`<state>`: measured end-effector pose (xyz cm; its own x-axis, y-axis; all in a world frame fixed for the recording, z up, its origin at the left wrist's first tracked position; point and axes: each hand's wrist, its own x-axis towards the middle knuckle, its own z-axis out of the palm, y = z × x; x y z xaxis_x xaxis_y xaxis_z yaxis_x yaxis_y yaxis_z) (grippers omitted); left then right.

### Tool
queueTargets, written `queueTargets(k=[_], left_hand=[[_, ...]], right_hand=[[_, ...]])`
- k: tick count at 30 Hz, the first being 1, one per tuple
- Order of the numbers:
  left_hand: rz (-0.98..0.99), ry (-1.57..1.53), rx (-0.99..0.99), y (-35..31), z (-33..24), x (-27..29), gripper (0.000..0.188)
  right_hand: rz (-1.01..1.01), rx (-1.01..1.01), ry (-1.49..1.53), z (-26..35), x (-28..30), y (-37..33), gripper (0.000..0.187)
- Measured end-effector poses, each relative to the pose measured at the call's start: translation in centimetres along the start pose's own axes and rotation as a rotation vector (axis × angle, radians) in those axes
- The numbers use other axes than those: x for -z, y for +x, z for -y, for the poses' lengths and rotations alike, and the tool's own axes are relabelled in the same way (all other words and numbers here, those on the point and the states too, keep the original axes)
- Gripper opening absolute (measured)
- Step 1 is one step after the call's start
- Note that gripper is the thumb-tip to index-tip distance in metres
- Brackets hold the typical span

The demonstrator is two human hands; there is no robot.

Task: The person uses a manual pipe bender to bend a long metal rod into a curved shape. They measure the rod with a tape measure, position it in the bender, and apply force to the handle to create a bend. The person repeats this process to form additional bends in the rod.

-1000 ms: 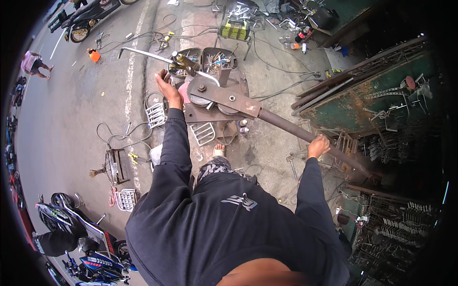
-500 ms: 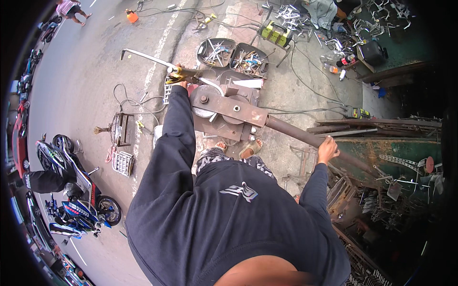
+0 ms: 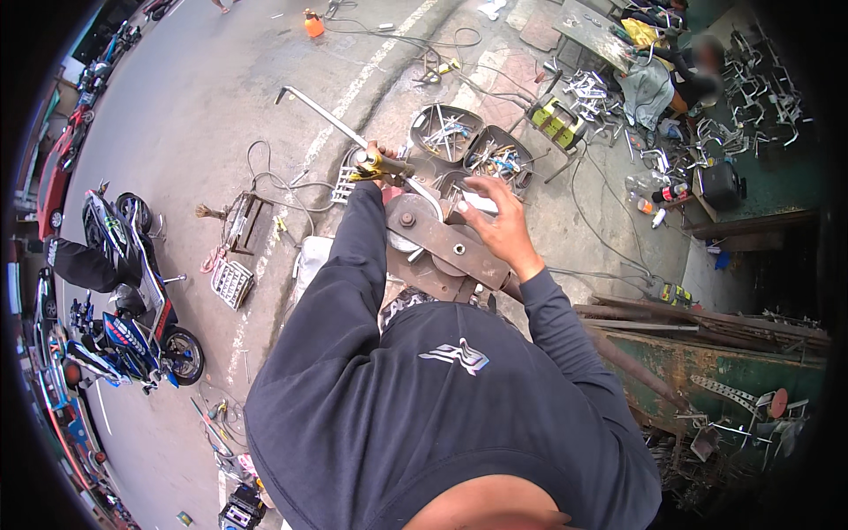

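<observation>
A heavy brown steel tube bender [image 3: 422, 231] with a bolted arm and round dies stands in front of me. A silver metal rod [image 3: 322, 113], hooked at its far end, runs into it and curves at the die. My left hand [image 3: 378, 157] is closed round a yellow-and-black tool [image 3: 382, 168] at the rod; the tool's kind is unclear. Over the bender's right side, my right hand [image 3: 502, 219] is raised with thumb and fingers apart, holding nothing that I can see. A white flat piece [image 3: 480, 202] shows behind its fingers. My right forearm partly hides the lever.
Beyond the bender lies an open black case [image 3: 446, 132] of tools. A green machine [image 3: 556, 122] with cables stands farther right, near scattered metal pieces [image 3: 590, 93]. Motorbikes [image 3: 132, 340] stand at left. Steel bars [image 3: 671, 318] and a green panel are at right.
My right hand has let go of the lever and moved left and forward to the bender. My left hand stays at the rod. The whole view has shifted and turned slightly.
</observation>
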<state>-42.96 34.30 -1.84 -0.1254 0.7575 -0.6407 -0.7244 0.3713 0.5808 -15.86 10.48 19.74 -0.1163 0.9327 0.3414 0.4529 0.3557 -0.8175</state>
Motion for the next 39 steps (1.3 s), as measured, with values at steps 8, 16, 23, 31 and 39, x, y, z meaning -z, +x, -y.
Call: queueTargets(k=[8,16,23,31,39], left_hand=[[0.066,-0.032,0.089,-1.6,0.2,0.1,0.039],[0.039,-0.081,0.198,-2.1,0.5,1.8,0.036],[0.010,-0.100,0.258,-2.8,1.3,3.7,0.034],[0.176,-0.269,0.288,-1.8,0.0,2.4,0.032],[-0.051,-0.054,-0.113,-1.3,0.4,-0.9,0.030]], right_hand=[[0.724,-0.133,0.301,2.9,-13.6,17.5,0.038],[0.992,0.063,0.220,0.8,-13.9,19.6,0.030],[0.853,0.089,0.174,0.3,-16.4,17.7,0.054],[0.285,0.027,0.245,3.3,-14.9,15.7,0.040],[-0.115,0.279,1.085,6.1,8.2,14.8,0.050]])
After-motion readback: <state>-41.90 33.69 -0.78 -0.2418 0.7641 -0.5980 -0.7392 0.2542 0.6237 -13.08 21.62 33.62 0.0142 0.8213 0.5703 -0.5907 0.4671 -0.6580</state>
